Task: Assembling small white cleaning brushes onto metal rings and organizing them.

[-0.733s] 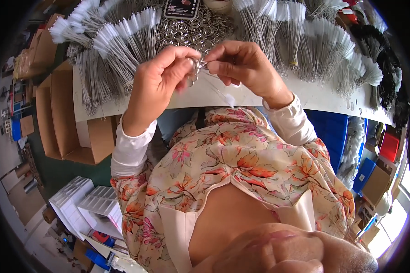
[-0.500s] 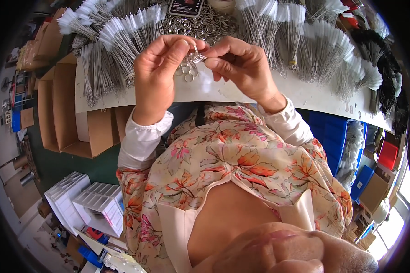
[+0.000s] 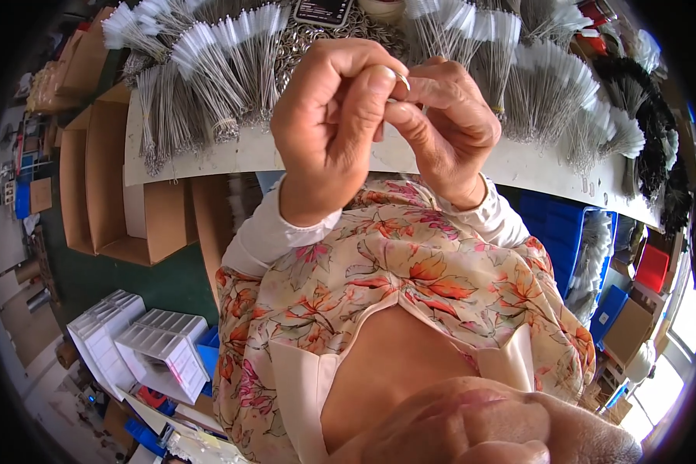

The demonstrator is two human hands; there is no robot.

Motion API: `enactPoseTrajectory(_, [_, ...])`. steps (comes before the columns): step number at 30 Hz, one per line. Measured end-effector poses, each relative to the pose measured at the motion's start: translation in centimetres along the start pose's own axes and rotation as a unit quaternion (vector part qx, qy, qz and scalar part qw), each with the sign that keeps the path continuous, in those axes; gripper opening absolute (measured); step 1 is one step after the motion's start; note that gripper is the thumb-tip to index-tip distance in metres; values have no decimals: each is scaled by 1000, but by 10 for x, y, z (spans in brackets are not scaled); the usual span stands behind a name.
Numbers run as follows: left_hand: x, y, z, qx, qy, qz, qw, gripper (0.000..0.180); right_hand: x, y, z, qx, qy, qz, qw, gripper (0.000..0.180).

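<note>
Above the table edge, my left hand point(image 3: 329, 127) pinches a shiny metal ring point(image 3: 403, 82) between thumb and forefinger. Only part of the ring's curve shows. My right hand point(image 3: 456, 124) meets it from the other side, its fingers closed and its forefinger against the ring. Whatever lies between the right thumb and fingers is hidden. Behind my hands a heap of loose metal rings point(image 3: 315, 37) covers the table. Bundles of thin wire brushes with white bristle tips lie to the left point(image 3: 223, 58) and to the right point(image 3: 545, 85).
A phone point(image 3: 325, 10) lies at the back of the white table point(image 3: 247, 148). Dark brushes point(image 3: 648, 100) lie at the far right. Below the table are open cardboard boxes point(image 3: 124, 182) on the left and a blue crate point(image 3: 549, 224) on the right. White plastic bins point(image 3: 162, 352) stand lower left.
Both hands have moved right and closer to me. Earlier, several rings showed hanging between my fingertips; now just one ring's curve is visible there.
</note>
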State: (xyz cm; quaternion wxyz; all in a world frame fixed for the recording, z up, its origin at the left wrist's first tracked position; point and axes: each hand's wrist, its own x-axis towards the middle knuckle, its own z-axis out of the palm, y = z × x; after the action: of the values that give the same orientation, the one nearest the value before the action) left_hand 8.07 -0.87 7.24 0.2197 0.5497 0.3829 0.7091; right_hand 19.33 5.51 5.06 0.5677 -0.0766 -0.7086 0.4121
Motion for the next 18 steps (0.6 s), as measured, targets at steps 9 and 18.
enactPoseTrajectory(9, [-49,1,-117,385,-240,32,891,32,-11,49,32,258,-313,428,807,14])
enactPoseTrajectory(18, [-289,-4,-316,636,-26,-350,688,19,-35,69,83,135,-467,478,732,21])
